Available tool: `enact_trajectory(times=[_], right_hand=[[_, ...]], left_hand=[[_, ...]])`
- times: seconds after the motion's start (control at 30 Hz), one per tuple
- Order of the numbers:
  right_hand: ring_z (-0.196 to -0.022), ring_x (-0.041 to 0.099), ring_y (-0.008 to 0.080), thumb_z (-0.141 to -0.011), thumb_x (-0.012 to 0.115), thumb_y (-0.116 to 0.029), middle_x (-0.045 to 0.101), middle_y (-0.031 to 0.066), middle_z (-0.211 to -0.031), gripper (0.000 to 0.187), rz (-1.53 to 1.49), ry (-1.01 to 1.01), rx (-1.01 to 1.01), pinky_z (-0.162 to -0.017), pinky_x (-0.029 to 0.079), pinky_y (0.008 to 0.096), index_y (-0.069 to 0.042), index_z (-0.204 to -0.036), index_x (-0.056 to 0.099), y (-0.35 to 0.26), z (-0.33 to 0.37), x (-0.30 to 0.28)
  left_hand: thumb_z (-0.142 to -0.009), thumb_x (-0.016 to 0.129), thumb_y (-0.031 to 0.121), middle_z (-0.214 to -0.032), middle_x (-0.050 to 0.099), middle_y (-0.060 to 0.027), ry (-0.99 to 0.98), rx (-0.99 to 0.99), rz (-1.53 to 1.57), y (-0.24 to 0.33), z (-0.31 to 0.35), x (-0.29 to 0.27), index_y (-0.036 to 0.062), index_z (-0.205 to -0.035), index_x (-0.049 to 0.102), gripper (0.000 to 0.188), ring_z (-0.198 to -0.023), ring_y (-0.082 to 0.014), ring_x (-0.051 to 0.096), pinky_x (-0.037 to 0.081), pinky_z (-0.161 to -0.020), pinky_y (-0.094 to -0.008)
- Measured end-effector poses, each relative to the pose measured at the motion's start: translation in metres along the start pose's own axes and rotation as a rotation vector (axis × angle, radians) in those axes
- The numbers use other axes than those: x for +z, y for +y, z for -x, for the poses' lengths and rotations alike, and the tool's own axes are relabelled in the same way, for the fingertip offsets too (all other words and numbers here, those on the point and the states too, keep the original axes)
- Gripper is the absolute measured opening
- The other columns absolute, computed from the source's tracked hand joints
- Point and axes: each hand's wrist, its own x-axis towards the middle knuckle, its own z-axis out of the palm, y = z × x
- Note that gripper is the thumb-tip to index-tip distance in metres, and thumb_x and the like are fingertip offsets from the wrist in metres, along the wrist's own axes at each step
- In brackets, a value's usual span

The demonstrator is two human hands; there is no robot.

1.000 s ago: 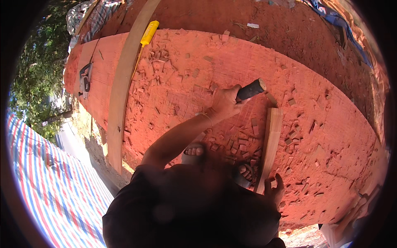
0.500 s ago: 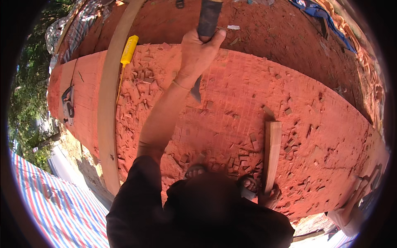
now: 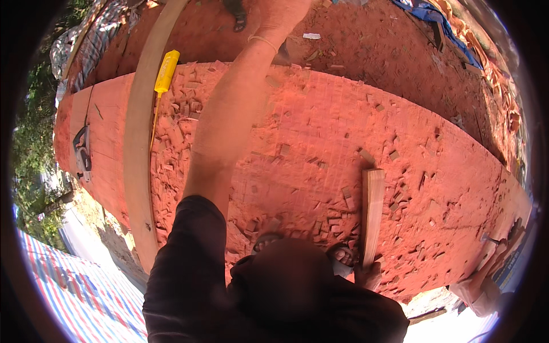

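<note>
My left arm reaches up to the top edge, where my left hand (image 3: 283, 12) is closed and partly cut off by the frame. Its grip belongs to a tool with a black-wrapped handle, seen half a second ago; now only a dark blade part (image 3: 282, 55) shows below the wrist. Low at right, my right hand (image 3: 369, 276) is wrapped round the near end of a squared wooden bar (image 3: 373, 211), whose far end rests on a broad reddish timber slab (image 3: 320, 123). Loose chips (image 3: 337, 226) lie about the bar and near my feet.
A long pale board (image 3: 140, 134) crosses the slab at left, with a yellow bottle with a thin nozzle (image 3: 167, 71) along it. A handsaw-like tool (image 3: 82, 151) lies farther left. Another person's hand (image 3: 500, 247) is at the far right; a person's foot (image 3: 239, 22) stands beyond the slab.
My left hand has risen toward the top edge, carrying the tool up and mostly out of sight. My right hand stays at the bar. A person's foot has come further into view.
</note>
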Motion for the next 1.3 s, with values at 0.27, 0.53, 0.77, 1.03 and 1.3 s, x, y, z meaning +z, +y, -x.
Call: enact_trajectory(times=[0.27, 0.53, 0.77, 1.03, 1.3], right_hand=[[-0.084, 0.067, 0.0486, -0.071, 0.076, -0.027, 0.067, 0.0309, -0.087, 0.052, -0.244, -0.175, 0.004, -0.07, 0.05, 0.0533, 0.004, -0.109, 0.059, -0.016, 0.008, -0.015], [-0.08, 0.064, 0.0299, -0.072, 0.073, -0.023, 0.065, 0.0239, -0.087, 0.043, -0.511, -0.278, 0.091, -0.07, 0.05, 0.044, 0.007, -0.098, 0.057, -0.018, 0.006, -0.009], [-0.075, 0.057, 0.0159, -0.076, 0.071, -0.014, 0.063, 0.0073, -0.094, 0.041, -0.891, -0.44, 0.194, -0.064, 0.049, 0.0344, -0.001, -0.112, 0.055, -0.027, 0.016, -0.023], [-0.086, 0.062, 0.0128, -0.076, 0.073, -0.008, 0.065, 0.0066, -0.102, 0.04, -1.124, -0.685, 0.065, -0.073, 0.05, 0.0268, 0.0, -0.113, 0.06, -0.046, 0.025, -0.035], [-0.069, 0.059, 0.0134, -0.08, 0.077, -0.011, 0.062, 0.0059, -0.085, 0.046, -1.275, -0.437, 0.272, -0.062, 0.048, 0.0273, -0.003, -0.119, 0.055, -0.014, 0.039, -0.028]], left_hand=[[-0.087, 0.078, 0.038, -0.061, 0.064, 0.0006, -0.279, -0.206, -0.32, -0.031, 0.09, -0.02, 0.0077, -0.081, 0.072, 0.032, -0.056, -0.011, 0.061, 0.05, -0.057, -0.0294], [-0.089, 0.079, 0.028, -0.078, 0.066, 0.0028, -0.212, -0.057, 0.141, 0.05, 0.022, 0.025, 0.0072, -0.088, 0.071, 0.022, -0.07, -0.0057, 0.062, 0.049, -0.06, -0.0279], [-0.085, 0.082, 0.036, -0.066, 0.069, -0.0005, -0.587, -0.381, -0.047, 0.099, 0.162, -0.085, 0.0058, -0.083, 0.071, 0.032, -0.06, -0.0136, 0.065, 0.052, -0.059, -0.0306], [-0.079, 0.086, 0.03, -0.066, 0.065, -0.0068, -0.614, -0.33, -0.263, 0.095, 0.264, -0.06, 0.005, -0.084, 0.069, 0.031, -0.062, -0.0159, 0.066, 0.051, -0.058, -0.0331], [-0.069, 0.08, 0.016, -0.061, 0.059, -0.0127, -0.499, -0.029, 0.171, 0.169, 0.263, 0.019, 0.0067, -0.072, 0.057, 0.026, -0.059, -0.0315, 0.066, 0.047, -0.054, -0.0369]])
